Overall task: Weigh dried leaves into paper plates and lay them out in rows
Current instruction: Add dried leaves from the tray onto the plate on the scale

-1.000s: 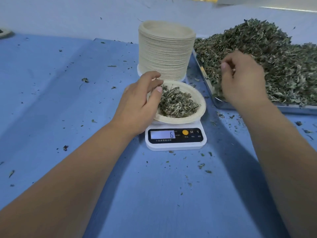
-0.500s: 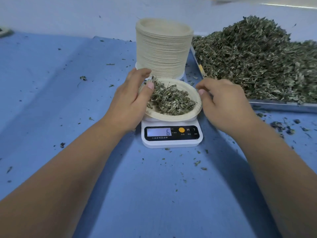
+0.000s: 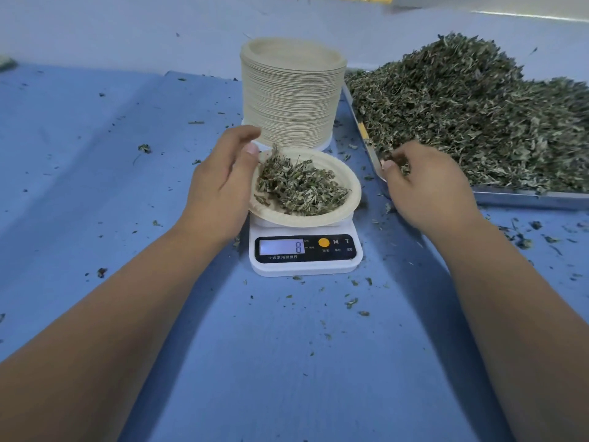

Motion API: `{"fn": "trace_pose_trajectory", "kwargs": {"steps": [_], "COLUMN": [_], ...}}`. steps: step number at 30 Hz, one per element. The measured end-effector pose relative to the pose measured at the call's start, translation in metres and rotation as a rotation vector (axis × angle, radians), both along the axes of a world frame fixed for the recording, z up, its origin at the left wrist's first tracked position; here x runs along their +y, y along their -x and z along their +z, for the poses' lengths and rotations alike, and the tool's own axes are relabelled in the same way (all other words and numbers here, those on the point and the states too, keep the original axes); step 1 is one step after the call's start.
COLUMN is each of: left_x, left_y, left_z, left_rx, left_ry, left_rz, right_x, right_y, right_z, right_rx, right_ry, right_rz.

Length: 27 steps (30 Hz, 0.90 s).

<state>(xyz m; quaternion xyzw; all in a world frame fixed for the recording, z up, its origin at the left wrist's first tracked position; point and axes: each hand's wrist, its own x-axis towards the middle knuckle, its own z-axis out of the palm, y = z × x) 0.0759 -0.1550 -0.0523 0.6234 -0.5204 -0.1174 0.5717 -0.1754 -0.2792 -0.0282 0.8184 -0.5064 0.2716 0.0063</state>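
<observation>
A paper plate (image 3: 345,204) with a small heap of dried leaves (image 3: 299,188) sits on a white digital scale (image 3: 304,250) whose display reads 8. My left hand (image 3: 223,183) lies against the plate's left rim, thumb at the edge and fingers loosely straight. My right hand (image 3: 424,186) is at the near left corner of the metal tray (image 3: 526,199), fingers curled into the big pile of dried leaves (image 3: 471,116) and pinching a few. A tall stack of paper plates (image 3: 291,94) stands just behind the scale.
The blue table cover (image 3: 287,362) is littered with leaf crumbs, thickest around the scale and to the right below the tray. A pale wall rises behind the table.
My right hand came from the tray to the plate's right rim, then went back to the tray corner. The scale reading rose from 6 to 8. My left hand stayed at the plate's left rim.
</observation>
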Motion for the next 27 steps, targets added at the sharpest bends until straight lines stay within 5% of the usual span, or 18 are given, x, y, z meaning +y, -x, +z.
{"fn": "trace_pose_trajectory", "kwargs": {"steps": [3,9,13,17,22,27], "left_x": [-0.005,-0.006,-0.003,-0.002,-0.007,-0.006], "left_y": [-0.007,-0.009,-0.006,-0.006,-0.009,-0.010], "left_z": [-0.002,-0.002,-0.002,-0.001,-0.003,-0.004], "left_rx": [0.117,0.182,0.192,0.169,0.168,0.163], "left_ry": [-0.022,-0.075,-0.071,-0.035,-0.041,-0.036], "left_rz": [0.074,0.016,0.017,0.067,0.087,0.090], "right_x": [-0.007,-0.021,-0.025,-0.028,-0.051,-0.061], "right_y": [0.003,-0.009,-0.021,-0.019,-0.022,-0.025], "right_z": [-0.009,0.006,0.002,-0.004,0.015,0.018], "right_rx": [0.247,0.144,0.358,0.232,0.142,0.091], "right_ry": [-0.083,-0.106,-0.224,-0.135,-0.336,-0.193], "right_rz": [-0.089,-0.080,-0.092,-0.106,-0.060,-0.082]}}
